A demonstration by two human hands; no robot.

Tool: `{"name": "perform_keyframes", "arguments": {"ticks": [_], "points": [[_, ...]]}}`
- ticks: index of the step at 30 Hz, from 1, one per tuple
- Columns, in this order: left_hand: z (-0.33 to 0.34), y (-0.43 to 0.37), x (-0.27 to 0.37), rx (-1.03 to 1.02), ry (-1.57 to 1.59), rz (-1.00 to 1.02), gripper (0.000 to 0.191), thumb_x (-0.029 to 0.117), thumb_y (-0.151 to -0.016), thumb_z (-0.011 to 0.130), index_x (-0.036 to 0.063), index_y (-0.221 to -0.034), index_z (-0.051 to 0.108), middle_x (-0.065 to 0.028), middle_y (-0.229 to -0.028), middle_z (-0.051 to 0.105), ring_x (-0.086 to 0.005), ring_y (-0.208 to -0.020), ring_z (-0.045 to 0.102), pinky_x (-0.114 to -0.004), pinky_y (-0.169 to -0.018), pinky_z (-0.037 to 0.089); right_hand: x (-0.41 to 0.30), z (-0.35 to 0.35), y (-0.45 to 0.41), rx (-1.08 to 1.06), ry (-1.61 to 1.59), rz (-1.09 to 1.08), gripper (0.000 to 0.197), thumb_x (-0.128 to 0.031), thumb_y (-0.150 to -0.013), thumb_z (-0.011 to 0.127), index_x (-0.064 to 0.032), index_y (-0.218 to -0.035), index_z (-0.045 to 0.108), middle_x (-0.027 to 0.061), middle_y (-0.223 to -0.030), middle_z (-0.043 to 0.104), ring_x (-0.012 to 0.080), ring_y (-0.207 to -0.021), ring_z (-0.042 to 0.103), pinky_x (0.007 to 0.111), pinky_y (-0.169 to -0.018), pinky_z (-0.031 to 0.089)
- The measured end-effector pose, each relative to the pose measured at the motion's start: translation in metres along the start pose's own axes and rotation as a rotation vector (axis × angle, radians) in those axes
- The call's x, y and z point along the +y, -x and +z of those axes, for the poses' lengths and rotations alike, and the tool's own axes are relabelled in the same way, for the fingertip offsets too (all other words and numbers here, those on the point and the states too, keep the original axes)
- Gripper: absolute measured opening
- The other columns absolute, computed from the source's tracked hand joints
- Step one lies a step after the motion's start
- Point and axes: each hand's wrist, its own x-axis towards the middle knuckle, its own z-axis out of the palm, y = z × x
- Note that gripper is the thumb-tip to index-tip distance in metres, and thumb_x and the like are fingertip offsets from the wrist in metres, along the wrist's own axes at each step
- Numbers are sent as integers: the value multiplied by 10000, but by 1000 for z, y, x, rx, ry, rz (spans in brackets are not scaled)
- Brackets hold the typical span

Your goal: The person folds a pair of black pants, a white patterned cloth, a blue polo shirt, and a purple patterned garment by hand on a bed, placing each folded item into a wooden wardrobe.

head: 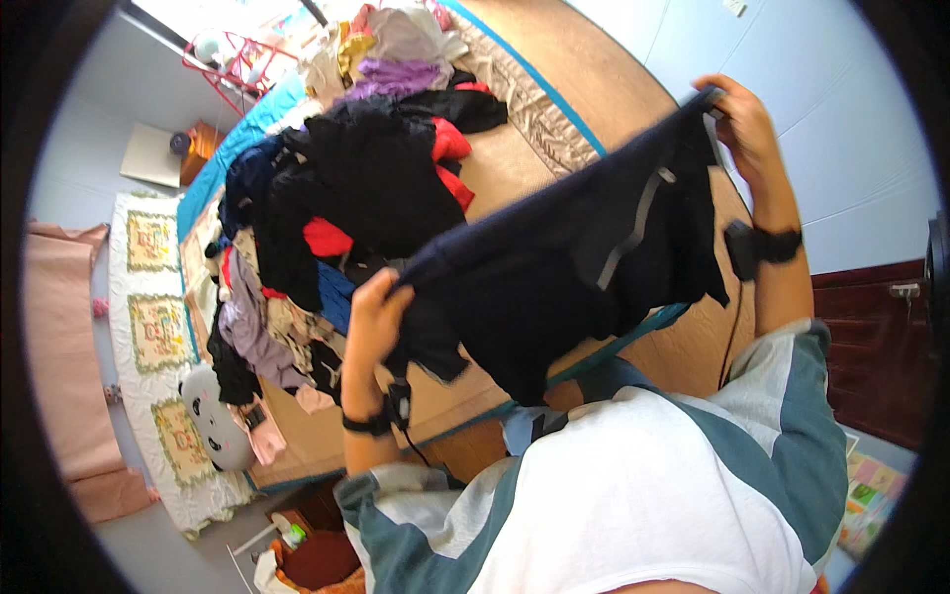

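A dark navy garment [549, 260] with a pale strip on it is stretched out in the air between my hands. Its upper edge runs slantwise, higher at the right. My left hand [376, 319] pinches the lower left corner of that edge, and my right hand [744, 130] grips the opposite corner. Below it the cloth hangs loose with an uneven hem. Beyond the garment, a large heap of clothes [356, 178] lies on a bed, mostly black pieces with red, purple, grey and blue ones. The garment hides part of the bed.
The bed's woven mat [505, 160] has a blue border. A panda-faced cushion [215, 419] lies at the left end by a white padded headboard cover [152, 275]. A red metal rack [241, 63] stands at the far side. A dark red door [865, 349] is at right.
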Motion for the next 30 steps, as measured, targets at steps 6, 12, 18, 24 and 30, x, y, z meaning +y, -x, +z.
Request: {"name": "perform_keyframes", "arguments": {"ticks": [6, 12, 18, 24, 30], "points": [[80, -101, -118, 493, -366, 49, 305, 4, -668, 492, -17, -960, 408, -142, -784, 483, -235, -688, 465, -272, -641, 381, 151, 53, -116, 28, 95, -288, 504, -88, -717, 459, -14, -1155, 222, 187, -1083, 393, 254, -1019, 383, 317, -839, 320], [216, -29, -184, 294, -22, -354, 328, 72, -659, 495, -55, -951, 416, -173, -844, 458, -269, -760, 446, -320, -682, 367, 289, 43, -4, 58, 506, -102, 379, -38, -663, 475, 10, -1030, 396, 181, -1008, 438, 300, -951, 407, 333, -824, 322], [285, 29, -189, -38, 9, -904, 616, 197, -693, 531, -101, -1134, 219, -261, -1149, 271, -362, -1083, 250, -365, -904, 213, 342, 30, 83, 231, 610, 742, 513, -159, -674, 545, 29, -1085, 303, 206, -1060, 344, 325, -1014, 317, 365, -858, 263], [288, 2, -200, 191, -270, -887, 648, 240, -666, 579, -59, -1127, 235, -221, -1136, 247, -343, -1038, 273, -390, -859, 256, 350, 43, 79, 234, 476, 812, 569, -211, -631, 596, 13, -1077, 322, 197, -967, 445, 307, -912, 429, 341, -787, 337], [268, -9, -216, 36, -271, -890, 265, 126, -603, 622, 10, -756, 440, -167, -745, 495, -320, -704, 491, -373, -653, 383, 378, 41, 81, 299, 321, 580, 328, -145, -610, 589, 41, -866, 503, 152, -794, 557, 222, -744, 531, 295, -688, 394]]}}
